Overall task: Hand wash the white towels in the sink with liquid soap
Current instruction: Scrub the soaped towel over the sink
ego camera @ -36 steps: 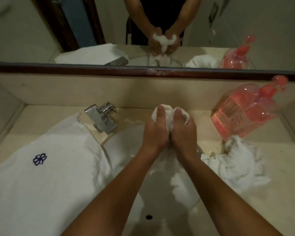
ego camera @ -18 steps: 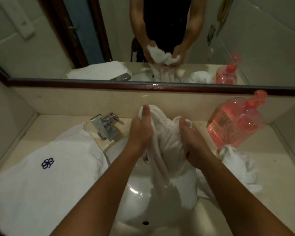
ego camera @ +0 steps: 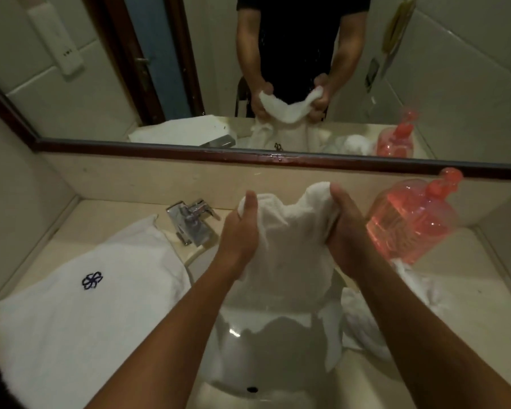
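A wet white towel (ego camera: 289, 249) hangs spread between my two hands above the white sink (ego camera: 266, 358). My left hand (ego camera: 241, 234) grips its left top corner, thumb up. My right hand (ego camera: 344, 231) grips the right top corner. The towel's lower edge dangles into the basin. A pink liquid soap bottle (ego camera: 410, 219) with a pump stands on the counter to the right of my right hand. A second, crumpled white towel (ego camera: 363, 329) lies at the sink's right rim.
A large white towel with a dark blue emblem (ego camera: 80, 314) covers the counter on the left. A chrome tap (ego camera: 191, 221) stands behind the sink's left side. A mirror (ego camera: 189, 69) with a dark frame runs along the back wall.
My hands were pressed together scrunching the towel. They have moved apart, and the towel now hangs stretched open between them.
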